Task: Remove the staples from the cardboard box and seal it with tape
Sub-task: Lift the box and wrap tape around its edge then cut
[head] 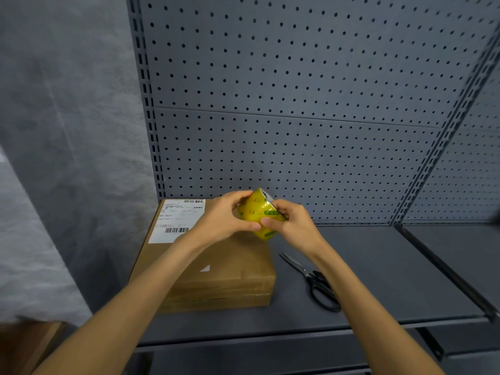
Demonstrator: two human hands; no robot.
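Note:
A flat brown cardboard box (pixel 230 269) lies on the grey shelf (pixel 378 266), with a white shipping label (pixel 176 220) on its far left corner. Above the box's far right corner I hold a yellow roll of tape (pixel 257 212) in both hands. My left hand (pixel 221 215) grips the roll from the left, fingers over the top and thumb beneath. My right hand (pixel 290 220) pinches the roll's right side, thumb and fingers on its surface.
Black scissors (pixel 313 282) lie on the shelf right of the box, blades pointing away. A grey pegboard wall (pixel 297 104) rises behind the shelf. Another brown cardboard piece (pixel 27 345) sits at the lower left. A shelf divider (pixel 446 272) runs on the right.

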